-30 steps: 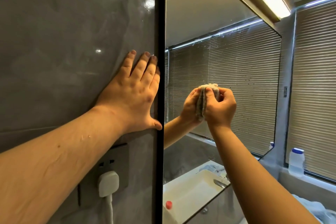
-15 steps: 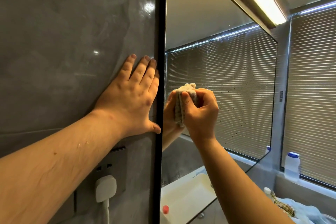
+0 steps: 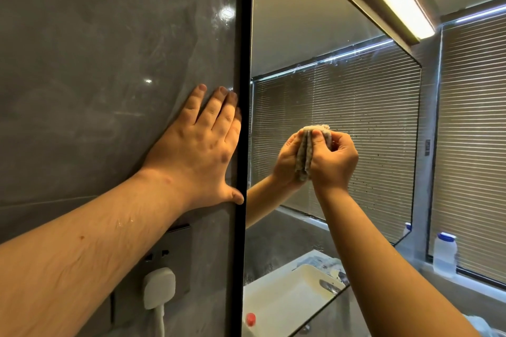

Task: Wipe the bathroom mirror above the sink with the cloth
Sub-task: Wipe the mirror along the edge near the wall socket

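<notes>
The mirror (image 3: pixel 342 90) fills the middle of the view, framed on its left by a black strip. Small dark specks dot its glass to the right of my right hand. My right hand (image 3: pixel 332 161) grips a bunched beige cloth (image 3: pixel 305 156) and presses it against the glass at mid height; the reflection of hand and cloth meets it there. My left hand (image 3: pixel 200 148) lies flat with straight fingers on the grey wall beside the mirror's left edge, thumb touching the black strip.
A grey socket with a white plug (image 3: pixel 158 286) sits on the wall below my left arm. The mirror reflects a white sink and a red-capped bottle. A white jar with a blue lid (image 3: pixel 445 254) stands on the window sill by the blinds.
My right hand with the cloth slid left toward the mirror's edge, then back right across the glass. The left hand stayed flat on the wall.
</notes>
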`<state>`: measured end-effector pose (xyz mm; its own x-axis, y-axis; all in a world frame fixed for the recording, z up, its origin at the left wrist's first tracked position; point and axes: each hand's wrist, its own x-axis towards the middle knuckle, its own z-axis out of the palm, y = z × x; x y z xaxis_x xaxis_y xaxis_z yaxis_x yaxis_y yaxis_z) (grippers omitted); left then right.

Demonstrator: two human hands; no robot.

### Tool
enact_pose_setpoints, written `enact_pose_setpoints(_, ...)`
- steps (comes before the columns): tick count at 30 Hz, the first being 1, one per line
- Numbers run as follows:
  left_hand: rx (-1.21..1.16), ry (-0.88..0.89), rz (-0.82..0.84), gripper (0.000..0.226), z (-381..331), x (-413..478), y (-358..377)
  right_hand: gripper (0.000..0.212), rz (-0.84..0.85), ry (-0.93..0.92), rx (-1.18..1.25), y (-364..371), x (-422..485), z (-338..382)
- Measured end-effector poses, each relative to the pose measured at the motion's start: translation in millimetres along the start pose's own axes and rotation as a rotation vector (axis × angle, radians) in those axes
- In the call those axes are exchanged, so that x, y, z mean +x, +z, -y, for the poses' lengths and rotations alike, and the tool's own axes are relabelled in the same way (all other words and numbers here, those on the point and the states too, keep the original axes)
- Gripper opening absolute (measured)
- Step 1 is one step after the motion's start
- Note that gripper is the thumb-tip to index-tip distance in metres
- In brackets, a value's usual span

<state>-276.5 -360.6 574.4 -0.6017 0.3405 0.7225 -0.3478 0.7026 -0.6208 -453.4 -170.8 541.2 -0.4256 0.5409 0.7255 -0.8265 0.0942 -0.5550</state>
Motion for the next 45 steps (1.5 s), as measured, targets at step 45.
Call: enact_pose_setpoints(45,-0.064,-0.003,-0.04,0.129,-1.3,-0.8,3.3,0.02,0.125,-0.329,0.086,31.8,0.1,45.6)
